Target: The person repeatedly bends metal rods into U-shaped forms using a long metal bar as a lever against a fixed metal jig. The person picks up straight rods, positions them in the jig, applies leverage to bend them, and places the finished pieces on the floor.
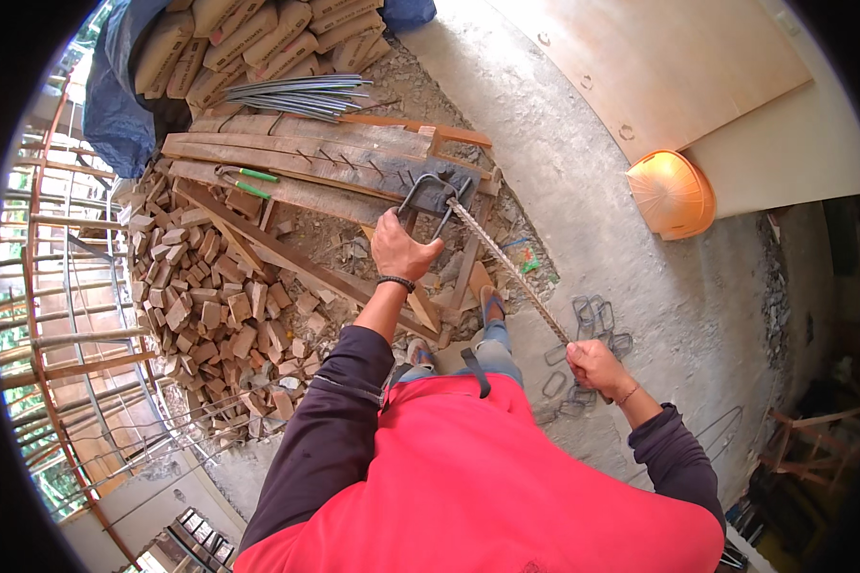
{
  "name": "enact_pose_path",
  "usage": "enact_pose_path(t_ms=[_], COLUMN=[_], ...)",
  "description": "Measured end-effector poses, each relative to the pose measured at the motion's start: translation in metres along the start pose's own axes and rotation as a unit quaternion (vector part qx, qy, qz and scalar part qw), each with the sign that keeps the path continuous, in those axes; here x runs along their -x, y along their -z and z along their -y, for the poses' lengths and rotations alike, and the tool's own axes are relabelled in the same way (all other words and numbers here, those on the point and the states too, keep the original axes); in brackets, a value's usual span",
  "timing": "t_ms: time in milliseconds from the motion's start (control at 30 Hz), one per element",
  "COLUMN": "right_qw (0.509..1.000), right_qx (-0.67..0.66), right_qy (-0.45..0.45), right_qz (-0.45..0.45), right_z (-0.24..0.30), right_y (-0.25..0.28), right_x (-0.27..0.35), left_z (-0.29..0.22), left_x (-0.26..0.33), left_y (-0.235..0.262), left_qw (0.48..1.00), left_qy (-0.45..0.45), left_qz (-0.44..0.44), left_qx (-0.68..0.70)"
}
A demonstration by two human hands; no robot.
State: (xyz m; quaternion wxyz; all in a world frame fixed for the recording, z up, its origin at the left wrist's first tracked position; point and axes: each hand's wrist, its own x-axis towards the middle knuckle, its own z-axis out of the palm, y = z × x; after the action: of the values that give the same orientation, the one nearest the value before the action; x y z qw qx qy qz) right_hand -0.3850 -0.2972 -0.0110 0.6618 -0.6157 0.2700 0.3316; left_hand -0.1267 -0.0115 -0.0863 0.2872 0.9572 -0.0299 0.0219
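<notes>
My left hand (403, 248) is closed on the near side of a thin steel bar bent into a squarish stirrup (419, 183), at the right end of a timber bench (287, 153). My right hand (599, 371) is wrapped round the low end of a long ribbed steel bar (511, 269). This bar slants up to the left, and its far end meets the stirrup at the bench end. Several metal pegs (349, 162) stick up from the bench planks. Green-handled pincers (255, 181) lie on the bench, left of my left hand.
Straight steel rods (301, 94) lie across the bench's far side, before stacked sacks (258, 43). Broken bricks (210, 296) are heaped at left. Several bent stirrups (592, 315) rest on the concrete floor by my right hand. An orange hard hat (672, 196) sits beside plywood (659, 67).
</notes>
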Motion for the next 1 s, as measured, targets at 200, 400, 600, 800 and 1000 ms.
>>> enact_pose_path(t_ms=[200,400,600,800,1000], right_qw=[0.985,0.985,0.924,0.926,0.939], right_qx=[-0.167,0.114,0.230,0.157,0.073], right_qy=[-0.039,0.065,0.228,0.254,0.269], right_qz=[-0.013,-0.111,-0.200,-0.230,-0.201], right_z=[-0.028,-0.031,-0.039,-0.034,-0.021], right_y=[-0.091,-0.051,-0.034,-0.015,0.006], right_x=[0.006,-0.006,-0.011,-0.023,-0.039], left_z=[0.003,-0.001,0.006,-0.004,-0.028], left_x=[0.001,0.002,0.015,0.020,0.018], left_y=[-0.003,0.000,0.012,0.016,0.047], left_qw=[1.000,1.000,0.990,0.976,0.989], left_qy=[-0.006,-0.017,-0.137,-0.183,-0.144], left_qz=[0.010,-0.008,0.010,-0.069,-0.026], left_qx=[-0.010,-0.010,-0.018,-0.091,0.012])
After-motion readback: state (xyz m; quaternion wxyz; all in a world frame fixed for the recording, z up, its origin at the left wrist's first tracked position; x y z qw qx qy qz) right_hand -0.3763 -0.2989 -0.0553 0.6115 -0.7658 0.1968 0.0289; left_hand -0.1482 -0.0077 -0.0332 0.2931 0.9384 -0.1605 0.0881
